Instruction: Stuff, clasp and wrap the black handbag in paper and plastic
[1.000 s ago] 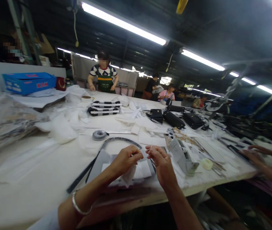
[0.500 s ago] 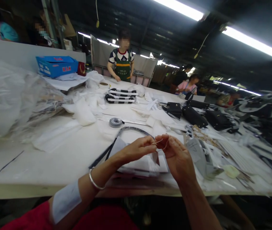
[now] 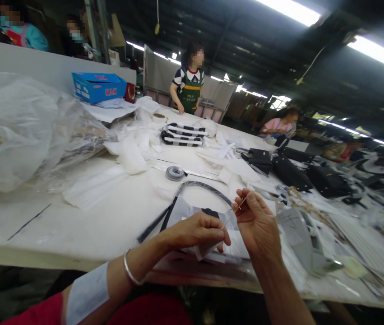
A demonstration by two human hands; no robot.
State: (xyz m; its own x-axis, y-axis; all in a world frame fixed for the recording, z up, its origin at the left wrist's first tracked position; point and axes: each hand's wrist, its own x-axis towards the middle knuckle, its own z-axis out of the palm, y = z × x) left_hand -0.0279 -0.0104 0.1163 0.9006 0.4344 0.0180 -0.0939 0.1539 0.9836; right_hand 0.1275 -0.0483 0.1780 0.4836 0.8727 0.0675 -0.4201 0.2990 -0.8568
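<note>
My left hand (image 3: pixel 205 228) is closed in a pinch on a thin pale string (image 3: pixel 226 223). A small whitish, card-like piece (image 3: pixel 208 248) shows just under its fingers; whether the string joins it I cannot tell. To the right and a little higher, my right hand (image 3: pixel 257 223) pinches a short end of thin pale string (image 3: pixel 242 203) between thumb and fingers. Beneath both hands lies a bag wrapped in white paper (image 3: pixel 181 208), its arched handle (image 3: pixel 208 184) covered in clear plastic. My left forearm partly hides the bag.
Right of the bag stands a grey tape dispenser (image 3: pixel 298 234). A grey coiled strap (image 3: pixel 174 173) lies beyond the handle. Clear plastic bags (image 3: pixel 19 131) fill the left side, several black bags (image 3: pixel 291 174) the right. A co-worker (image 3: pixel 190 85) stands across the table (image 3: pixel 110 225).
My hands have moved apart: the left has lowered toward the bag, while the right stays raised with its string end. The view has swung slightly left.
</note>
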